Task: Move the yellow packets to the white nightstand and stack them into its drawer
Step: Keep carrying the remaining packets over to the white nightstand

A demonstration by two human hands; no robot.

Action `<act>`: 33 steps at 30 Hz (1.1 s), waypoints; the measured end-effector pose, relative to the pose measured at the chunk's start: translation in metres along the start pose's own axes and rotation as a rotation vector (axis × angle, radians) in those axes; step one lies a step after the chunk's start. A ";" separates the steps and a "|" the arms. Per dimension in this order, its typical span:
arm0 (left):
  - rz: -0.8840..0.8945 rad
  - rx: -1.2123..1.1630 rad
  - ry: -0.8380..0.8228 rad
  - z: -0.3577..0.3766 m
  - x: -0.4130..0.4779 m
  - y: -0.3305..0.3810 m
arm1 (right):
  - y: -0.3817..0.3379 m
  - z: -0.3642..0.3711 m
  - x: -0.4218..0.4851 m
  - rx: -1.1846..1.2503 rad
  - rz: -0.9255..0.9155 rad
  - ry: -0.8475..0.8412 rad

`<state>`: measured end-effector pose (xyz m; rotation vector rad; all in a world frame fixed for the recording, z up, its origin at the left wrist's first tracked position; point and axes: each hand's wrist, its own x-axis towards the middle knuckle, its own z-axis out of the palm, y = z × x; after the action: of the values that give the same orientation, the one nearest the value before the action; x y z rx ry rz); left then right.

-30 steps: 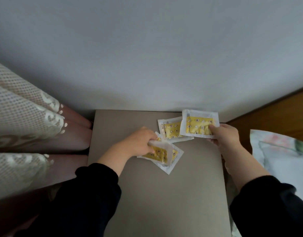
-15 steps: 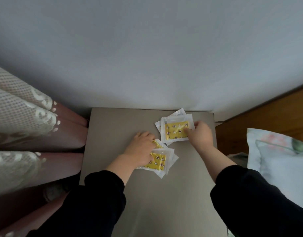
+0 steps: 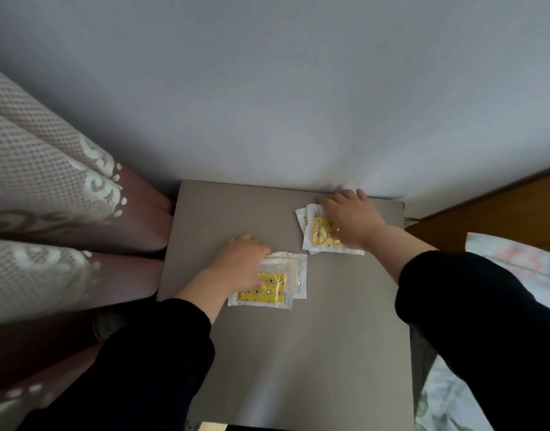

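1. Plainly these are light, thin things: the packets are flat yellow sachets sealed in clear and white film. They look limp and are probably slick on one another, so a lifted pile may fan out.
2. The best hold, I judge, is to pinch a whole pile at one sealed edge, thumb above and fingers beneath. The film is flat on the nightstand, so an edge must first be lifted or slid past the rim.
3. The packets lie in two piles on the nightstand top, a little apart. The near pile is under the left hand, and the far pile is under the right hand, close to the wall. No drawer is in view.
4. Left grip: the fingers lie over the near pile's corner, and I cannot tell whether they pinch or merely press. Right grip: apart, with the fingers spread and straight, palm down on the far pile.
5. A second ago the right hand held one packet up by its edge — that packet now seems to lie on the far pile. Half a second ago the hand sat at the pile's right edge; now it covers the pile. The near pile, then askew, now looks squarer.
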<state>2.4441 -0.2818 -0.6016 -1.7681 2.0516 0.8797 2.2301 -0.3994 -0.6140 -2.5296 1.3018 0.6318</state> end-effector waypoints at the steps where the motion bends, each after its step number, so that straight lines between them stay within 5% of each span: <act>1: -0.017 -0.032 -0.015 0.000 0.000 0.000 | -0.001 0.000 0.000 -0.014 -0.004 -0.012; 9: -0.233 -0.582 -0.116 0.011 -0.010 0.002 | -0.007 0.000 -0.028 0.493 0.285 -0.186; 19: -0.413 -1.190 0.016 0.006 -0.055 0.069 | -0.008 0.005 -0.128 1.317 0.766 -0.083; 33: -0.400 -0.834 0.243 -0.019 -0.143 0.162 | -0.026 -0.013 -0.269 1.607 0.805 0.108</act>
<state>2.3201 -0.1717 -0.4616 -2.6873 1.4152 1.5821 2.1166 -0.1968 -0.4752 -0.7284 1.7169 -0.4149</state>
